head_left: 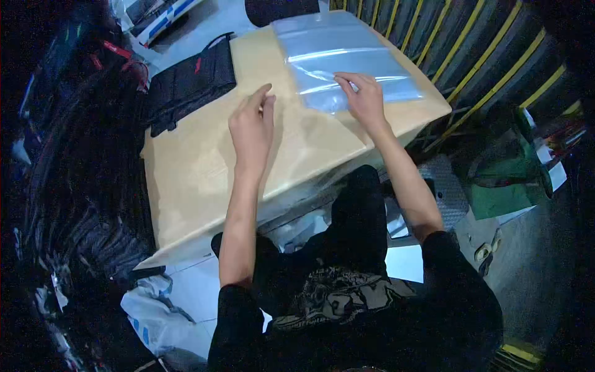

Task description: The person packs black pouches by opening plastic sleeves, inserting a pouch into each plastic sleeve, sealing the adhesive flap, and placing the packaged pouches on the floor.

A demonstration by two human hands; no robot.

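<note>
A stack of clear plastic bags (347, 46) lies flat on the far right part of the table. My right hand (365, 102) is over its near half, thumb and forefinger pinched on the plastic, where creases run out from the fingertips. To the left of the stack, my left hand (251, 130) hovers above the bare tabletop. Its thumb and fingers are bent and a little apart, and nothing shows between them. A black folded fabric item (195, 80) with a strap and a small red tag rests at the table's left edge.
The tan table (204, 180) has its near edge above my knees. Dark piled fabric (93, 167) crowds the left side. Yellow-and-black bars (477, 74) stand close on the right. A green bag (502, 198) and a white plastic bag (152, 316) are on the floor.
</note>
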